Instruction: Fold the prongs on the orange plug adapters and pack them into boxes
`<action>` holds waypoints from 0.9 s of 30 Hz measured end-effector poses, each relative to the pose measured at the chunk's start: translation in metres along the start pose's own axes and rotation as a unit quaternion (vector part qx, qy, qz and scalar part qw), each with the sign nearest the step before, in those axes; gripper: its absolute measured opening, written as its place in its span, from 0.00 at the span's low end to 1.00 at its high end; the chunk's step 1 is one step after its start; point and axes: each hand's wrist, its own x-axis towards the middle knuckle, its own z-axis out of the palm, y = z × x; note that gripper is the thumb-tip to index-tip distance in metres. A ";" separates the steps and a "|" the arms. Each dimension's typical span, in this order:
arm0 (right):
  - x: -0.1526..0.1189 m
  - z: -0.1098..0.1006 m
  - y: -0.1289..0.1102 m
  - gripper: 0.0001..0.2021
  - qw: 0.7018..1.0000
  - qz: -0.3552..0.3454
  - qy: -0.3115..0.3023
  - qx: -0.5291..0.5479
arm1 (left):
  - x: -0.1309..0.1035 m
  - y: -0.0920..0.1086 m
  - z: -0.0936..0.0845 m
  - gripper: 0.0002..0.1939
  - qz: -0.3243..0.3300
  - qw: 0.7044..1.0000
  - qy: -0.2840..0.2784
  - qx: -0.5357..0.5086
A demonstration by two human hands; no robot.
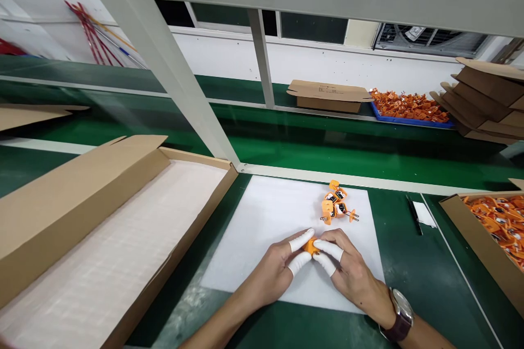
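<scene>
Over a white foam sheet (pixel 262 229), a small orange plastic plug part (pixel 311 247) is pinched between my two hands. My left hand (pixel 282 267) grips its left side with thumb and index finger, both in white finger cots. From the right, my right hand (pixel 347 267) closes on the same part, also with white-covered fingertips, and a watch (pixel 401 308) is on that wrist. Much of the part is hidden behind the fingers. Just beyond the hands lies a small group of orange plug parts (pixel 335 204), some showing dark insides and metal prongs.
At left stands an open cardboard box (pixel 196 218) lined with white sheeting. A box of orange parts (pixel 497 229) is at right, near a black pen (pixel 414 215). Across the green belt (pixel 327 147) sit a blue tray (pixel 413 120) of orange parts and stacked cartons (pixel 487 98). A metal post (pixel 172 65) rises at left.
</scene>
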 end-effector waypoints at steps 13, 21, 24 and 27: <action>-0.003 0.009 0.013 0.18 0.912 0.267 -0.021 0.311 | -0.002 -0.004 0.008 0.19 -0.022 0.993 0.065 -0.094; -0.003 0.012 0.008 0.22 0.915 0.277 -0.037 0.292 | -0.003 0.011 0.006 0.19 -0.025 0.997 0.012 -0.065; -0.005 0.014 0.008 0.19 0.919 0.276 -0.033 0.281 | -0.004 0.010 0.006 0.20 -0.023 0.998 0.014 -0.053; -0.006 0.015 0.009 0.19 0.922 0.279 -0.035 0.264 | -0.006 0.006 0.008 0.19 -0.024 0.998 0.025 -0.044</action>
